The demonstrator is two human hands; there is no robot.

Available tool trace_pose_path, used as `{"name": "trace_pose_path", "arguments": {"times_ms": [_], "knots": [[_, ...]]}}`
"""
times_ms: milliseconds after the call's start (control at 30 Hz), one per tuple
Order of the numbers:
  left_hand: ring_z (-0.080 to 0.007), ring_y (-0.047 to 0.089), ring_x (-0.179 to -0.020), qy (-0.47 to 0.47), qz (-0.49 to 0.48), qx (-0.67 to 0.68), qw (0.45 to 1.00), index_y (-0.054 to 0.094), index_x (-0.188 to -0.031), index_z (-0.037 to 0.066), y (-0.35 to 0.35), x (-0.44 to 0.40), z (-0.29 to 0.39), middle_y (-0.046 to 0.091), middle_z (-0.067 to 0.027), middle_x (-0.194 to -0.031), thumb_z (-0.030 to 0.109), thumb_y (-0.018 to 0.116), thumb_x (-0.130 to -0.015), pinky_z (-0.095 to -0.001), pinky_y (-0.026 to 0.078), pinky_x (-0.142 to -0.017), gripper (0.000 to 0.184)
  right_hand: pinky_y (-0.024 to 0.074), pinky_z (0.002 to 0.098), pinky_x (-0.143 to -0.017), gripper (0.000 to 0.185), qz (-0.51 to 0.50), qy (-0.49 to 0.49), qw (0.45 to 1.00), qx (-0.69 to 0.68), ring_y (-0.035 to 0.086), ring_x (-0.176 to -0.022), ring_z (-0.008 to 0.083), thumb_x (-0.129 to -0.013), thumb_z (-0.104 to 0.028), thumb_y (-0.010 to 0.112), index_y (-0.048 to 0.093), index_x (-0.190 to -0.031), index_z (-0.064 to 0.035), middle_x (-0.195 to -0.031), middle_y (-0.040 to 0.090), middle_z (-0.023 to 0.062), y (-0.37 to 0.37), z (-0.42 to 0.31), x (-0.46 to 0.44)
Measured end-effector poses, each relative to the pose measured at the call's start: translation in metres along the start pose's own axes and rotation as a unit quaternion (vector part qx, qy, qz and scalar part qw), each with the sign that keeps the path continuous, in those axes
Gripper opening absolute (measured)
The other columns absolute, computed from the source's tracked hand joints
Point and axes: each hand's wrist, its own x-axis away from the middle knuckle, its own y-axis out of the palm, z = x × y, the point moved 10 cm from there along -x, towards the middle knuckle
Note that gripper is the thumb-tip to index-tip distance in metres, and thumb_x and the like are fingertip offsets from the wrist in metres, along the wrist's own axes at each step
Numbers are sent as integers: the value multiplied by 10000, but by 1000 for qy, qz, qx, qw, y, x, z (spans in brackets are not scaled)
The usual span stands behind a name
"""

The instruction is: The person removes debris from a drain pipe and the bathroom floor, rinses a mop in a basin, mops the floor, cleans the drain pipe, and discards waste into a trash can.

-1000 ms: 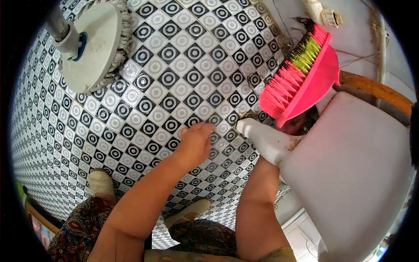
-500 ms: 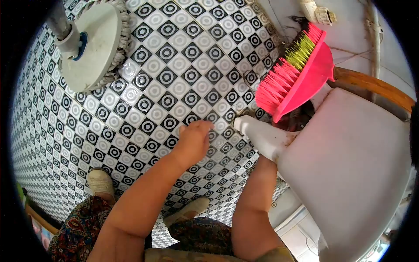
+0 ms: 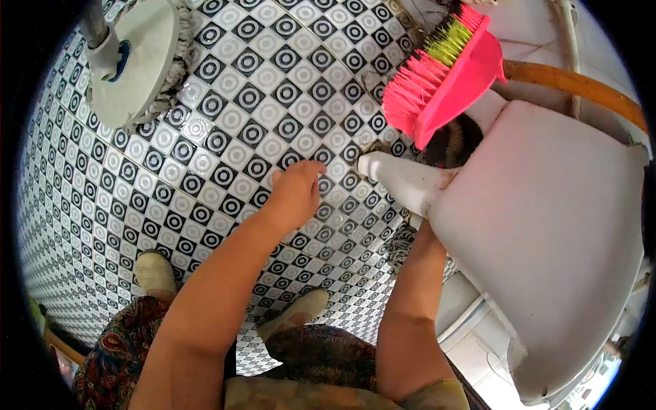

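My left hand (image 3: pixel 297 193) hangs over the patterned tile floor (image 3: pixel 256 96), its fingers curled; whether anything is inside them is hidden. Nearest to it, on the right, stands the leg of a white plastic chair (image 3: pixel 540 225). My right forearm reaches down beside the chair, and the hand itself is hidden beneath or behind it. A pink broom head (image 3: pixel 454 82) with pink and yellow-green bristles lies tilted behind the chair leg, against its orange-brown handle (image 3: pixel 574 82). Grey strands (image 3: pixel 402 247) show on the floor beside my right forearm.
At the upper left is a round white mop head (image 3: pixel 140 65) with a stringy fringe and a metal pole. My two shoes (image 3: pixel 156 273) are on the floor at the lower left and centre. Pipes run along the wall at the upper right.
The chair, broom and floor have shifted upward in view. More of the grey strands shows beside my right forearm. My left hand stays curled and appears slightly higher.
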Motion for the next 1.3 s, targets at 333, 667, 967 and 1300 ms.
{"name": "trace_pose_path", "arguments": {"times_ms": [333, 667, 967, 1300], "knots": [[-244, 521, -781, -54, -66, 15, 996, 509, -891, 75, 7, -1, -10, 549, -66, -808, 2, 465, -716, -392, 345, -645, 194, 317, 463, -868, 388, 2, 0, 1000, -10, 412, -1008, 272, -725, -328, 536, 475, -1042, -113, -1090, 448, 107, 9, -1, 6], [-244, 520, -773, -63, -68, -3, 996, 518, -895, 74, 7, -1, -10, 554, -64, -800, 1, 465, -710, -391, 346, -667, 206, 317, 466, -866, 388, 8, 1, 1000, -13, 414, -1004, 271, -723, -335, 540, 476, -1038, -117, -1087, 449, 105, 8, 3, 6], [-227, 543, -630, 6, -11, -39, 999, 516, -902, 39, 3, -2, -4, 547, -95, -742, -28, 504, -680, -306, 438, -573, 232, 316, 470, -865, 388, 2, -3, 1000, -6, 415, -1001, 270, -722, -341, 543, 477, -1034, -120, -1085, 449, 104, 11, 2, 4], [-222, 538, -667, -15, -36, -42, 998, 513, -918, 39, 5, -2, -6, 545, -88, -739, -14, 506, -682, -319, 428, -598, 243, 315, 473, -863, 388, 4, -8, 1000, -11, 416, -996, 269, -720, -347, 547, 479, -1030, -125, -1082, 450, 102, 10, -3, 11]]}}
